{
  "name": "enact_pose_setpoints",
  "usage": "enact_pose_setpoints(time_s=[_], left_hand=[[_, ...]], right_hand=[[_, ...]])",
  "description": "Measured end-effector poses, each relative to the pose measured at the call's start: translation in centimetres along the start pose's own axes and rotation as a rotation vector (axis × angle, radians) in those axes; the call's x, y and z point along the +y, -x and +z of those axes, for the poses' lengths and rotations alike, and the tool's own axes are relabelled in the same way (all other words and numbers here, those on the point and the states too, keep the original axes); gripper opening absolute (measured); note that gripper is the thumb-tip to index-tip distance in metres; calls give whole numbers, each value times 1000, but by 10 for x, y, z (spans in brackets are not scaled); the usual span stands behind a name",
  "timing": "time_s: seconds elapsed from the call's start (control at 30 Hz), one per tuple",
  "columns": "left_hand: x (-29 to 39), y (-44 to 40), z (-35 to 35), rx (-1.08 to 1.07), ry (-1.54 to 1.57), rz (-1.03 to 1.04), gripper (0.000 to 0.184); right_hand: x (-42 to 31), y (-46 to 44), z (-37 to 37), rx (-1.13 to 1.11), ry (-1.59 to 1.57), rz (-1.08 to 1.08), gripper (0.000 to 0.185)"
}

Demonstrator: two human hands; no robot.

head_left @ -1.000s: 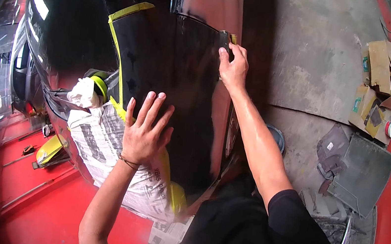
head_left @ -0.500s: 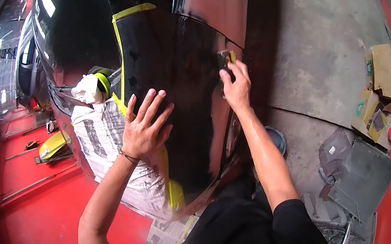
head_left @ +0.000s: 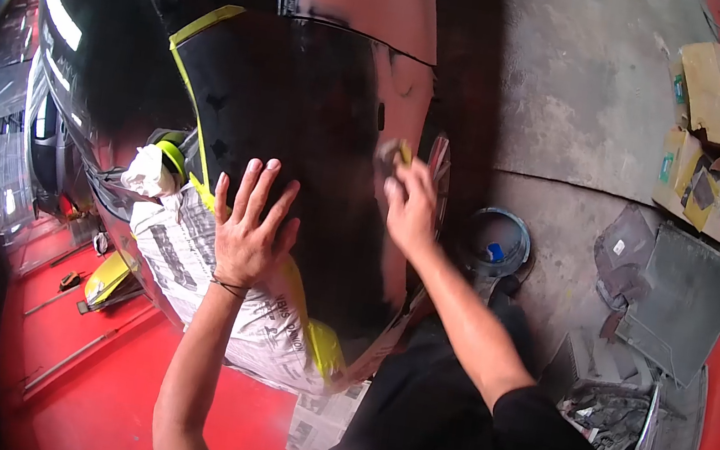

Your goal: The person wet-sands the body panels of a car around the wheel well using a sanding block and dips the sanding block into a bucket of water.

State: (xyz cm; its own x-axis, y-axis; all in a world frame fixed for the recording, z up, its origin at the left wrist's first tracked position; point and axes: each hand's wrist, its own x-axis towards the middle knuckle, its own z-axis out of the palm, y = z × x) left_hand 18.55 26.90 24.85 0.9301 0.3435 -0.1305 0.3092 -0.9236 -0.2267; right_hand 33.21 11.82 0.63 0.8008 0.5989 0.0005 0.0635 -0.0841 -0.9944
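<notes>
A dark car body panel point(head_left: 302, 116) with a reddish-pink strip along its right side fills the middle. My right hand point(head_left: 411, 205) is closed on a small dark and yellow block point(head_left: 398, 153), blurred by motion, against the panel's right part. Fingers spread, my left hand point(head_left: 255, 224) lies flat at the panel's lower left, holding nothing, beside the newspaper masking point(head_left: 178, 241). Yellow tape point(head_left: 188, 88) borders the panel on the left. A white cloth point(head_left: 149, 171) sits by a lime-green round item point(head_left: 172, 156).
Cardboard boxes point(head_left: 704, 103) with white-lidded containers stand on the floor at the upper right. A round bucket point(head_left: 506, 230) with something blue inside is right of the car. Grey panels point(head_left: 681, 298) lie farther right. A yellow part point(head_left: 107, 279) rests on the red floor at left.
My right hand has moved down along the panel's right side with the block. My left hand stays spread on the panel. The view has shifted, and more of the bucket shows.
</notes>
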Motion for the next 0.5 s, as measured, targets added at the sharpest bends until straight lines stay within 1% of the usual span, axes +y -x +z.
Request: enact_pose_setpoints(time_s=[0.07, 0.13, 0.17, 0.2, 0.23, 0.27, 0.3, 0.33, 0.4, 0.47, 0.5], left_hand=[[0, 1, 2, 2, 5, -1, 57], [1, 0, 1, 6, -4, 7, 56], [0, 0, 1, 5, -15, 14, 56], [-1, 0, 3, 6, -21, 18, 55], [0, 0, 2, 6, -19, 11, 56], [0, 0, 2, 3, -15, 4, 56], [0, 0, 2, -1, -12, -2, 56], [1, 0, 2, -6, -16, -2, 56], [1, 0, 1, -10, -30, 0, 56], [2, -1, 1, -20, -36, -1, 56], [2, -1, 2, -19, -31, -3, 55]], right_hand=[[37, -66, 9, -18, 111, 164, 32], [43, -104, 14, 9, 56, 363, 30], [36, -97, 17, 49, 141, 296, 31], [39, -75, 19, 63, 147, 213, 30], [28, -41, 22, 92, 30, 120, 28], [5, 0, 22, 138, 20, 53, 30], [-24, 34, 11, 77, 86, 55, 35], [-49, 58, 2, 11, 68, 140, 36], [-37, 54, 1, 58, 107, 33, 38], [19, 9, 21, 155, 54, 7, 37], [39, -28, 22, 117, 13, 173, 34]])
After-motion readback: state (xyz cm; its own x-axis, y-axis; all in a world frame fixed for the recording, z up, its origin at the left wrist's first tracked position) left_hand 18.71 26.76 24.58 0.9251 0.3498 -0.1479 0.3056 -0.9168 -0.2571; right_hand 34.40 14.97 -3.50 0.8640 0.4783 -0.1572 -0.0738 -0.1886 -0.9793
